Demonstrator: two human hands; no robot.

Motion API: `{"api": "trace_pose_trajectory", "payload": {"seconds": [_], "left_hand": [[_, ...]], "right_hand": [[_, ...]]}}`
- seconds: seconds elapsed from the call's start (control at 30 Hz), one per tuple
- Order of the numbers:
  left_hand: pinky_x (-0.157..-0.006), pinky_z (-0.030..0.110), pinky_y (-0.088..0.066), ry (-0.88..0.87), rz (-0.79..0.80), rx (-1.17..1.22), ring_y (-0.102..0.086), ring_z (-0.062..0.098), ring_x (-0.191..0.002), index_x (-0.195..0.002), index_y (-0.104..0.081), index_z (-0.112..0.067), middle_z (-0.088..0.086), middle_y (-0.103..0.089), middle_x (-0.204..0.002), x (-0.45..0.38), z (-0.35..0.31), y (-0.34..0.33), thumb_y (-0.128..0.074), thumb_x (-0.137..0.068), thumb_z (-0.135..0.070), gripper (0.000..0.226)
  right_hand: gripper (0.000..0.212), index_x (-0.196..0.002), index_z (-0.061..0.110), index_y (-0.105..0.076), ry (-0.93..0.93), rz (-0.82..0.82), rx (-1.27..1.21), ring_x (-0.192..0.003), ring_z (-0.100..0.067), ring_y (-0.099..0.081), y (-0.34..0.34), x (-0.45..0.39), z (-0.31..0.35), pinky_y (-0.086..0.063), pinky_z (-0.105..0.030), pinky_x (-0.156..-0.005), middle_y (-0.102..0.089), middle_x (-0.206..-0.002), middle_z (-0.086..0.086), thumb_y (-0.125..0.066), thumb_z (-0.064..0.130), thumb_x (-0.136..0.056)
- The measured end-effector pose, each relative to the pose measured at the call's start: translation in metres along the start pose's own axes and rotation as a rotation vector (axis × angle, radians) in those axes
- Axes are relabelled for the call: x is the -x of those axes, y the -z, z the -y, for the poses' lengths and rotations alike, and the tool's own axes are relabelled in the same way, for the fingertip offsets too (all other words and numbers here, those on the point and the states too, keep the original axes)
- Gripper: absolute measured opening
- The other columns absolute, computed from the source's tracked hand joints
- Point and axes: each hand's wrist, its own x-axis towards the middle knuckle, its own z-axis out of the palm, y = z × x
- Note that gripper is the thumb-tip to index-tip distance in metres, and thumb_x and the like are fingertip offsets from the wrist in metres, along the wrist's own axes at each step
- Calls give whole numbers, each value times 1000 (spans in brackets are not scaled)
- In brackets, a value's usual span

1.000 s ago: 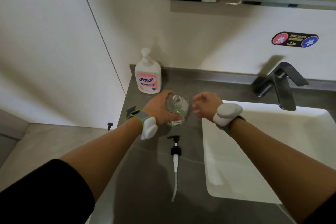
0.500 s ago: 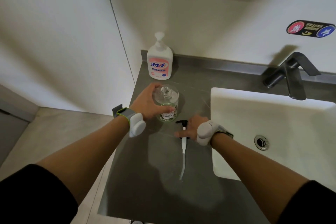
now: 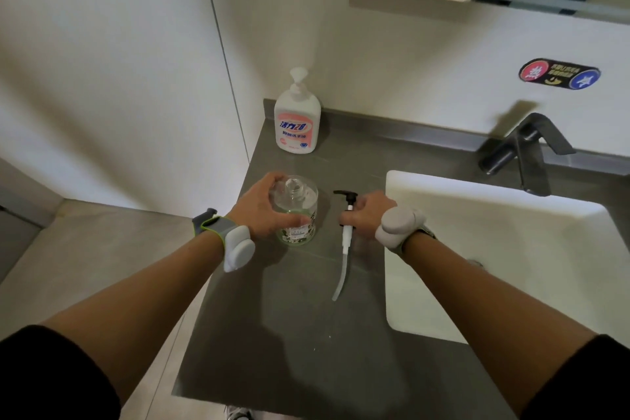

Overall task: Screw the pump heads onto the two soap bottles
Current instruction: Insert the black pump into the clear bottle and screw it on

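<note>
Since a second ago the right hand (image 3: 366, 215) has dropped from beside the clear bottle (image 3: 297, 211) down to the counter (image 3: 289, 334), where its fingers are now curled around the black pump head (image 3: 347, 204). The left hand (image 3: 264, 208) has stayed on the bottle throughout.

Clear bottle — upright on the grey counter, neck open, no pump fitted. Left hand wraps it from the left side, thumb across the front near the label, fingers round the far shoulder; grip is closed on the glass.

Pump head — lying on the counter just right of the bottle, black nozzle pointing left at the far end, white stem and long dip tube (image 3: 341, 278) trailing toward the near edge, curving slightly left. Right hand closed on it at the collar; whether it is lifted off the surface or still resting, I cannot tell.

White soap bottle (image 3: 297, 128) with pink label stands at the back left corner against the wall, its white pump already on.

White basin (image 3: 494, 242) to the right of the pump, dark tap (image 3: 526, 150) behind it. Both wrists carry pale grey strapped devices. Mirror edge at the top of the wall, a round-ended sticker (image 3: 559, 73) above the tap.
</note>
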Motion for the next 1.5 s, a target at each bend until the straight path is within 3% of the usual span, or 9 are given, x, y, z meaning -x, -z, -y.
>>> {"api": "trace_pose_trajectory", "payload": {"seconds": [0.13,0.2,0.3,0.43,0.57,0.77,0.93,1.07,1.5], "left_hand": [[-76,23,-44,-18,25,-16,-56,6,-93,-115,-41,-42,-14,-56,-107,0,-3,-9,-85,-54,-44,75],[-77,23,-45,-39,58,-32,-56,1,-92,-113,-40,-46,-21,-56,-104,1,-9,-15,-84,-53,-45,74],[-86,29,-47,-58,117,-62,-58,8,-97,-121,-41,-39,-14,-59,-109,-1,-17,-23,-84,-54,-45,80],[-83,30,-50,-47,168,-46,-60,12,-96,-120,-40,-35,-10,-60,-109,-4,-25,-33,-85,-52,-41,83],[-75,26,-53,-33,211,-19,-63,8,-90,-111,-43,-38,-12,-62,-104,-7,-32,-36,-86,-50,-41,75],[-69,12,-46,-58,213,-19,-59,-8,-87,-101,-47,-48,-20,-61,-101,-10,-37,-41,-86,-46,-46,68],[-77,18,-46,-92,211,-31,-57,-3,-96,-106,-44,-55,-20,-60,-106,-15,-34,-45,-85,-48,-47,72],[-66,3,-39,-93,222,-31,-52,-18,-91,-105,-43,-60,-22,-60,-104,-15,-32,-48,-86,-50,-41,73],[-81,13,-43,-119,257,13,-59,-1,-98,-119,-50,-41,-13,-65,-109,-24,-16,-55,-87,-57,-33,73]], "right_hand": [[25,-62,9,-61,72,-193,-227,-62,-30,-62,40,9,12,-56,-39,-65,-67,-68,-15,-72,30,-70],[29,-75,6,-67,95,-280,-323,-76,-35,-67,63,14,22,-58,-47,-76,-72,-81,-20,-75,33,-69],[22,-76,17,-64,190,-356,-463,-75,-30,-68,95,23,38,-57,-51,-77,-73,-86,-18,-76,34,-70],[31,-94,19,-62,289,-432,-468,-82,-27,-67,111,30,52,-57,-47,-79,-70,-88,-6,-73,39,-72],[32,-101,21,-61,366,-487,-367,-69,-3,-57,110,30,53,-44,-21,-61,-60,-77,15,-71,38,-76],[30,-100,22,-61,472,-383,-277,-77,-10,-62,94,34,35,-51,-23,-70,-67,-89,6,-72,33,-76],[32,-110,18,-63,556,-201,-170,-83,-10,-62,74,37,14,-51,-27,-77,-67,-94,4,-70,22,-79],[34,-113,14,-63,578,-132,-111,-91,-16,-64,60,37,4,-50,-27,-85,-70,-103,-4,-69,14,-80],[30,-109,14,-63,647,-13,-24,-89,-6,-61,42,18,-3,-45,-3,-78,-66,-100,3,-70,10,-79]]}}
